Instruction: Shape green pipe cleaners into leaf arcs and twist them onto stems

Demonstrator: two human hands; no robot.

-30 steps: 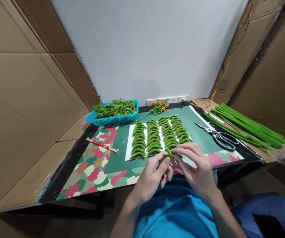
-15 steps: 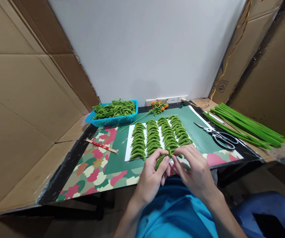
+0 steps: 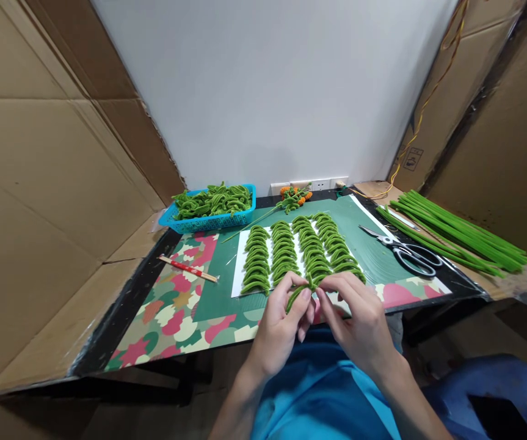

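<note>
Box mark (image 3: 413, 159): small dark print on the brown cardboard (image 3: 450, 91) at the right, too tiny to read.
Red stick wrapper (image 3: 187, 267): lying at the left on the bright patterned sheet (image 3: 171, 321); pale marks on the red, too small to read.
Left hand (image 3: 281, 324): thumb and fingers squeezed around the fuzzy green piece (image 3: 294, 298).
Right hand (image 3: 359, 308): thumb and fingertip pinching the same piece near its end, close to the left fingertips.
Where the piece is: up in the fingers, near the front edge of the table (image 3: 123, 308); partly hidden.
Green rows (image 3: 257, 260): four lines of curved fuzzy bits on white paper (image 3: 237, 286), on top of the green mat (image 3: 217, 305).
In the way: both hands, covering the near ends of some rows.
Blue basket (image 3: 217, 222): at the back left, piled with more green bits.
Orange and green bunch (image 3: 296, 195): behind the rows, by the wall socket (image 3: 321, 184).
Scissors (image 3: 414, 260): right of the rows, blades a little apart.
Long green sticks (image 3: 465, 235): in a heap at the far right.
</note>
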